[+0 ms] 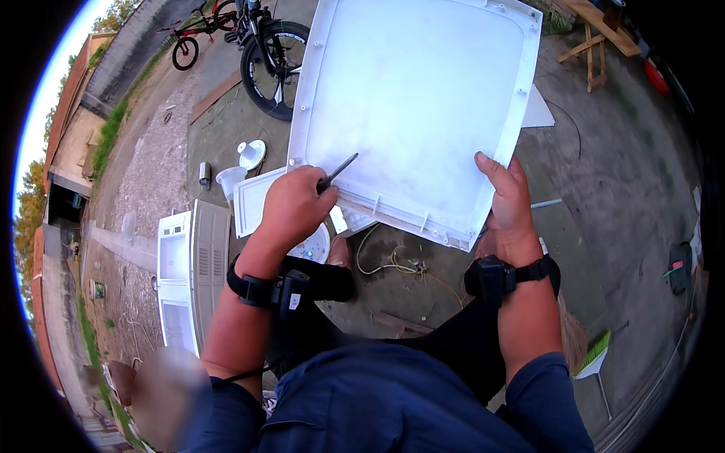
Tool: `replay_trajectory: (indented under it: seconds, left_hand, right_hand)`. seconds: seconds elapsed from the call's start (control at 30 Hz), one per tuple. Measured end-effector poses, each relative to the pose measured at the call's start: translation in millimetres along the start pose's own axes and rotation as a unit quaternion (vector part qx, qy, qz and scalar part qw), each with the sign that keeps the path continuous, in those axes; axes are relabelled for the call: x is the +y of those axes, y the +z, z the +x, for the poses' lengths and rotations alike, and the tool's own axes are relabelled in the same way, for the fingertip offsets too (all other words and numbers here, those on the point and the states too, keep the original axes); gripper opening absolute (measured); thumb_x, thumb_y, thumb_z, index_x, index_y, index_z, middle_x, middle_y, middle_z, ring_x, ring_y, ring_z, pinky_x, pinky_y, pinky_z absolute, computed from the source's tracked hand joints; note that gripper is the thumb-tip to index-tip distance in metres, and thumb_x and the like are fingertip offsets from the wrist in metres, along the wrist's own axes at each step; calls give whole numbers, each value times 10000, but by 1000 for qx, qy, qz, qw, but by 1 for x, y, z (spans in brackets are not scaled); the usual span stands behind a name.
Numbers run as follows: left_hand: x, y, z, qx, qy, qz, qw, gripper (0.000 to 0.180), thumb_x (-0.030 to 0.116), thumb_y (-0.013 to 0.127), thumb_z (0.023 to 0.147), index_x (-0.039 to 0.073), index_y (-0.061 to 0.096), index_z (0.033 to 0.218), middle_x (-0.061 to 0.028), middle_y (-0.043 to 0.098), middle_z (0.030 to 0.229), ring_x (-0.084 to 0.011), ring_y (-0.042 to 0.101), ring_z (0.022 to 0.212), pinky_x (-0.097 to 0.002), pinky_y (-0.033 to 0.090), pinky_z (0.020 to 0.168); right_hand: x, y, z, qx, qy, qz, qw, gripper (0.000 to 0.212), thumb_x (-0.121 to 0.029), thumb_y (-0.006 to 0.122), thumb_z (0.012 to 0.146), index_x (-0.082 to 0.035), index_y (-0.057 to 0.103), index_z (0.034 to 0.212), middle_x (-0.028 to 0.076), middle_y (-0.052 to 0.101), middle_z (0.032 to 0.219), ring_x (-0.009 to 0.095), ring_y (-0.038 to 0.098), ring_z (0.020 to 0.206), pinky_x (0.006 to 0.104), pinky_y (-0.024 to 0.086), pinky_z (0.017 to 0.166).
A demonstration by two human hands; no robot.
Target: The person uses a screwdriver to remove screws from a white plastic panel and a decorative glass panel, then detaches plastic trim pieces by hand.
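Note:
A large white plastic panel (pixel 415 98), with a raised rim and small bosses along its edges, is tilted up in front of me. My right hand (pixel 510 192) grips its lower right edge, with the thumb on the inner face. At the lower left corner my left hand (pixel 297 204) is closed round a dark, thin-shafted tool that looks like a screwdriver (pixel 337 172). Its shaft points up and right across the panel. Whether the left fingers also hold the panel's edge I cannot tell. Below the panel, a white dish (pixel 313 248) with small parts lies partly hidden behind my left wrist.
Left of me stands a white appliance housing (pixel 211 264). Near it are a white funnel-shaped part (pixel 230 181), a round white part (pixel 252 154) and a metal cylinder (pixel 205 175). Loose wires (pixel 396 264) lie between my feet. A bicycle (pixel 276 68) stands ahead, a broom (pixel 593 355) at right.

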State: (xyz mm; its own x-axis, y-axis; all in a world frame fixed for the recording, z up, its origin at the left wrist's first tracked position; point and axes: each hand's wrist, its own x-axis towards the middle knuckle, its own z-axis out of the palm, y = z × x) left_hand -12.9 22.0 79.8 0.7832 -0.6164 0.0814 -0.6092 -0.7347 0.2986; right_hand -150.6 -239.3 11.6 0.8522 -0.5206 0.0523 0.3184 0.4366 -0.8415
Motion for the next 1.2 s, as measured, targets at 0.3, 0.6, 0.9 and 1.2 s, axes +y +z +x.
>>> replay_trajectory:
  seconds: [0.3, 0.6, 0.9, 1.2]
  left_hand:
    - [2, 0, -5, 37, 26, -11, 999, 210, 168, 700, 793, -25, 618, 778, -191, 598, 764, -371, 605, 716, -426, 474, 649]
    - [2, 0, -8, 42, 41, -1, 998, 194, 159, 699, 812, -18, 624, 784, -176, 593, 775, -364, 611, 719, -427, 474, 640]
    - [14, 5, -25, 102, 200, 98, 970, 397, 80, 729, 756, 78, 662, 1148, -91, 603, 1240, -291, 626, 983, -387, 545, 763]
    - [30, 16, -29, 72, 276, 142, 948, 529, 75, 726, 733, 60, 601, 1247, -110, 577, 1336, -315, 599, 1108, -419, 496, 898]
  right_hand:
    - [3, -2, 2, 14, 23, 39, 999, 512, -149, 633, 896, 77, 473, 1327, 203, 617, 1203, 288, 630, 1078, 399, 505, 947]
    - [0, 0, 2, 19, 34, 54, 998, 515, -136, 625, 881, 82, 476, 1323, 212, 622, 1189, 300, 643, 1054, 404, 516, 935]
    - [-2, -1, 5, 17, 25, 55, 998, 516, -129, 622, 878, 89, 471, 1321, 220, 618, 1195, 314, 641, 1063, 417, 519, 934]
    - [-3, -3, 4, 5, 50, 97, 994, 433, -61, 593, 892, 51, 512, 1302, 156, 635, 1178, 249, 635, 1060, 373, 507, 941]
